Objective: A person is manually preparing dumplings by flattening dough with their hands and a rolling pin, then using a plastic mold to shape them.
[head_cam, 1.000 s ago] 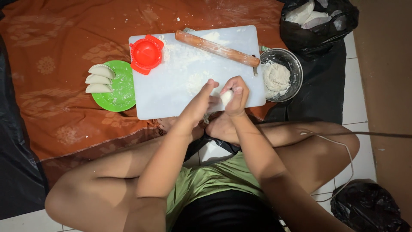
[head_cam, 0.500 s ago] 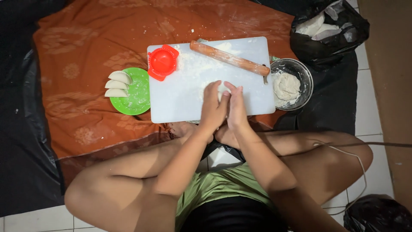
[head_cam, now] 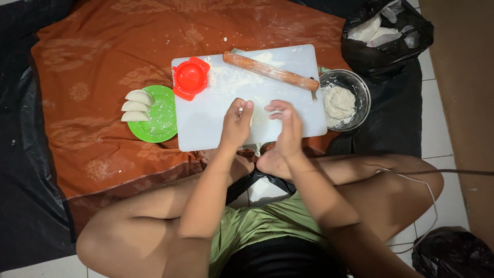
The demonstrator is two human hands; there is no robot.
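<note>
My left hand [head_cam: 235, 125] and my right hand [head_cam: 286, 127] hover close together over the near edge of a white cutting board [head_cam: 206, 128]. A small pale dough piece [head_cam: 258, 117] sits between their fingertips, and both hands pinch it from either side. It is hard to make out against the floured board. A wooden rolling pin [head_cam: 270, 72] lies across the board's far side. A red dumpling press [head_cam: 190, 78] rests on the board's far left corner.
A green plate [head_cam: 162, 131] left of the board holds three folded dumplings [head_cam: 135, 106]. A metal bowl [head_cam: 363, 85] with a dough lump [head_cam: 338, 102] stands at the right. Black bags [head_cam: 386, 31] [head_cam: 453, 255], an orange cloth [head_cam: 103, 62], my crossed legs and a cable [head_cam: 411, 177] surround the board.
My hands have come down from pressing together and have parted slightly over the board. The camera has shifted, so the board sits further right in view.
</note>
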